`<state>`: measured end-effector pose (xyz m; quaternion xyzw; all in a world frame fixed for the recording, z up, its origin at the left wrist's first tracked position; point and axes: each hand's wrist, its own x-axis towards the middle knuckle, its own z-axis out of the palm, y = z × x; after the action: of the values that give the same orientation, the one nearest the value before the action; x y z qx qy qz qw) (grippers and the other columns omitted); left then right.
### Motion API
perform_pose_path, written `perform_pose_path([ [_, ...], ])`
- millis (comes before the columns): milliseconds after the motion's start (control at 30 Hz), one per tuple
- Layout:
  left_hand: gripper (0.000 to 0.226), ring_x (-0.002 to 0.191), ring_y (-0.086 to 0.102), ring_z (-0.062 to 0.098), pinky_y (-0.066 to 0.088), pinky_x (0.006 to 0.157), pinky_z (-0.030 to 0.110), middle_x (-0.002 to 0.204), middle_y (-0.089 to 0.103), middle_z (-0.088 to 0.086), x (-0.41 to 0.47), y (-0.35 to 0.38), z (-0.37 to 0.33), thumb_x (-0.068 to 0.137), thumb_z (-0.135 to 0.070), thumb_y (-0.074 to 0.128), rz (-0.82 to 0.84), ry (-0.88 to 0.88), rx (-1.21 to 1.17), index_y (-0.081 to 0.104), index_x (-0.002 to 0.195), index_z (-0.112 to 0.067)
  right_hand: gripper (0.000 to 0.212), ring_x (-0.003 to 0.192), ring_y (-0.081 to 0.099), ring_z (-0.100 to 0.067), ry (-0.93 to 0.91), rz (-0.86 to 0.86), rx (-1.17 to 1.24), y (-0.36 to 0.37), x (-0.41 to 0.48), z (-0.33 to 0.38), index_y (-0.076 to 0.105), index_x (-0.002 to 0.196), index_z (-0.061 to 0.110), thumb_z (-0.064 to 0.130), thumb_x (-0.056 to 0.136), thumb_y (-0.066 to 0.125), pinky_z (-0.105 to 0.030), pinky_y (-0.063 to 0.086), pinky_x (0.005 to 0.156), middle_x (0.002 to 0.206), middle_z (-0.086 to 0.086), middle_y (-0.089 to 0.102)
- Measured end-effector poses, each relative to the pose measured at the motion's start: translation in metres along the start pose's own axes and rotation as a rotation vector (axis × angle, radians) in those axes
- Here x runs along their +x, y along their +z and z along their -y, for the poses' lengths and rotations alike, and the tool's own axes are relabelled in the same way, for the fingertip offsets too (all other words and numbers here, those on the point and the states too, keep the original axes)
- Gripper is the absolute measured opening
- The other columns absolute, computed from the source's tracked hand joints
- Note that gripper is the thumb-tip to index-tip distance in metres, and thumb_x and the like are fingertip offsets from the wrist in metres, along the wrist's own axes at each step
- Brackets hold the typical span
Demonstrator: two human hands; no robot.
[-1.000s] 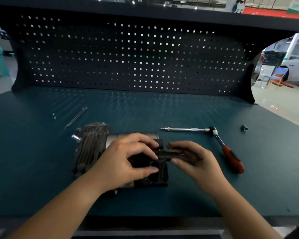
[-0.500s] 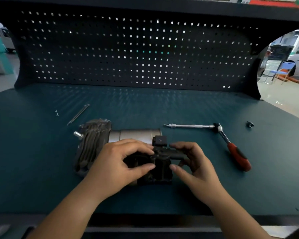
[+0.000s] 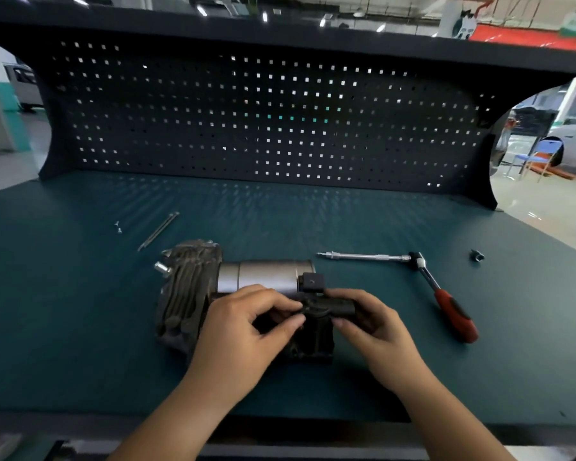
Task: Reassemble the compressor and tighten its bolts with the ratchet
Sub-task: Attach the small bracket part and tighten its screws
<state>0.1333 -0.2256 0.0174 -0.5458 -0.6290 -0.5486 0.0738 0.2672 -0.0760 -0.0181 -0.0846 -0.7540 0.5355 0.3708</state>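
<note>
The compressor [image 3: 193,291] lies on the green bench: a dark ribbed housing at the left, a silver cylinder [image 3: 266,276] behind. A dark head part [image 3: 326,307] sits on its right end. My left hand [image 3: 243,334] pinches this part from the left with thumb and curled fingers. My right hand [image 3: 376,327] grips the part's right end. The ratchet [image 3: 446,304] with a red handle and a long silver extension lies to the right, untouched. Long bolts [image 3: 158,230] lie at the back left.
Small screws [image 3: 118,226] lie left of the long bolts. A small dark socket [image 3: 477,255] sits at the far right of the bench. A dark pegboard [image 3: 263,121] walls off the back. The bench's front edge is just under my forearms.
My right hand has shifted a little along the head part, its fingers now curled round the right end. My left hand keeps its pinch. The compressor has stayed in place.
</note>
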Motion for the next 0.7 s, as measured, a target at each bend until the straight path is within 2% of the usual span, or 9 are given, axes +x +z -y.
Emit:
perform_pose_path([
  [233,0.012,0.071,0.063,0.001,0.045,0.065,0.009,0.072,0.067,-0.007,-0.001,0.001,-0.002,0.071,-0.009,0.080,-0.013,0.002,0.011,0.074,0.078,-0.016,0.049,0.093,0.063,0.003,0.008,-0.038,-0.051,0.001,0.005,-0.005,0.064,0.100,0.016,-0.026,0.080,0.051,-0.012,0.047,0.082,0.096,0.015,0.071],
  [367,0.006,0.070,0.061,0.003,0.046,0.063,0.016,0.071,0.063,-0.010,-0.002,0.003,-0.001,0.074,-0.021,0.073,0.000,0.003,0.022,0.073,0.078,-0.018,0.048,0.093,0.063,0.005,0.039,-0.016,-0.072,0.001,0.008,-0.002,0.064,0.099,0.016,-0.026,0.079,0.051,-0.010,0.045,0.082,0.097,0.017,0.071],
  [533,0.009,0.070,0.061,0.005,0.049,0.062,0.022,0.072,0.064,-0.008,-0.001,0.000,0.004,0.077,-0.024,0.069,0.033,0.031,0.029,0.073,0.081,-0.017,0.045,0.089,0.061,0.009,0.044,-0.016,-0.103,0.002,0.009,0.000,0.062,0.097,0.014,-0.026,0.079,0.051,-0.007,0.043,0.080,0.093,0.022,0.070],
  [700,0.014,0.078,0.062,0.002,0.050,0.070,0.019,0.082,0.067,-0.006,-0.004,-0.004,0.002,0.079,-0.018,0.067,0.072,0.066,0.012,0.075,0.090,-0.013,0.046,0.099,0.062,0.003,0.049,0.006,-0.062,0.005,-0.003,0.000,0.059,0.109,0.015,-0.022,0.083,0.051,-0.009,0.044,0.084,0.106,0.016,0.069],
])
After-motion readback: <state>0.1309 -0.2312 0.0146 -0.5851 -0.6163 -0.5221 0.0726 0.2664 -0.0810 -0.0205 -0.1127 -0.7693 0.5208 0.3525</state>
